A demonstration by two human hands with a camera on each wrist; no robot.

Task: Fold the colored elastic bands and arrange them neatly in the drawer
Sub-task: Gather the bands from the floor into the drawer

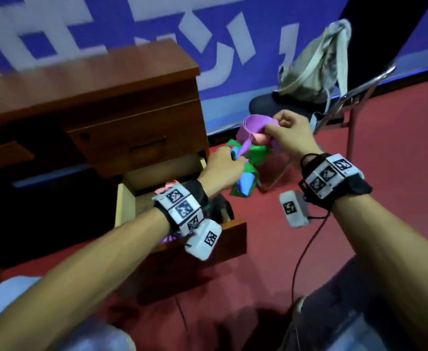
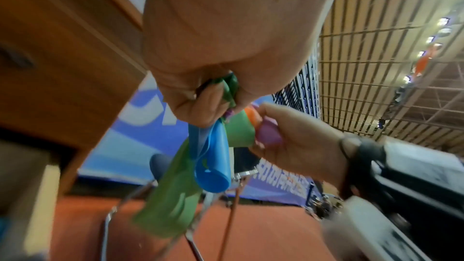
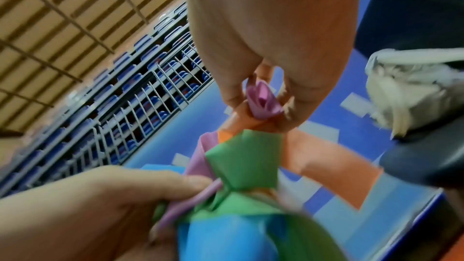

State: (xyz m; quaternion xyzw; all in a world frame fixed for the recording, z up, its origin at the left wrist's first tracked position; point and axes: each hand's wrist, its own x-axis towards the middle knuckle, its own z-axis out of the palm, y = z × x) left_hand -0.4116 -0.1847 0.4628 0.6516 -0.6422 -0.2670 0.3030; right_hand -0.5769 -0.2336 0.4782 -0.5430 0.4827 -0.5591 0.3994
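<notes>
Fingers (image 1: pixel 229 158) of our left hand (image 1: pixel 221 171) curl round a bunch of bands, green (image 1: pixel 252 150), blue (image 1: pixel 321 184) and purple (image 1: pixel 254 124), held up in the air to the right of the desk (image 1: pixel 94 97), beyond its open lower drawer (image 1: pixel 200 239). From the left wrist, we see the blue band (image 2: pixel 212 158) and the green band (image 2: pixel 173 201) hanging in loops below that fist, clear of the red floor (image 2: pixel 263 235). Our right hand (image 1: pixel 288 133) sits just beside the left and a little higher, its thumb and fingertips pinching the purple band together with an orange band (image 1: pixel 337 139). From the right wrist, the purple band (image 3: pixel 262 99) shows bunched between those fingertips, with the orange band (image 3: pixel 334 168) trailing down from the pinch and the green band (image 3: pixel 244 160) crossing between our 2 hands. The purple strip runs taut from the right pinch down into the left grip. Something pink (image 1: pixel 168 186) and something purple show inside the drawer behind our left wrist, too hidden to tell whether they are folded. A chair (image 1: pixel 334 107) with a pale bag (image 1: pixel 316 67) on its seat stands behind our hands, before a blue banner (image 1: pixel 233 34)
</notes>
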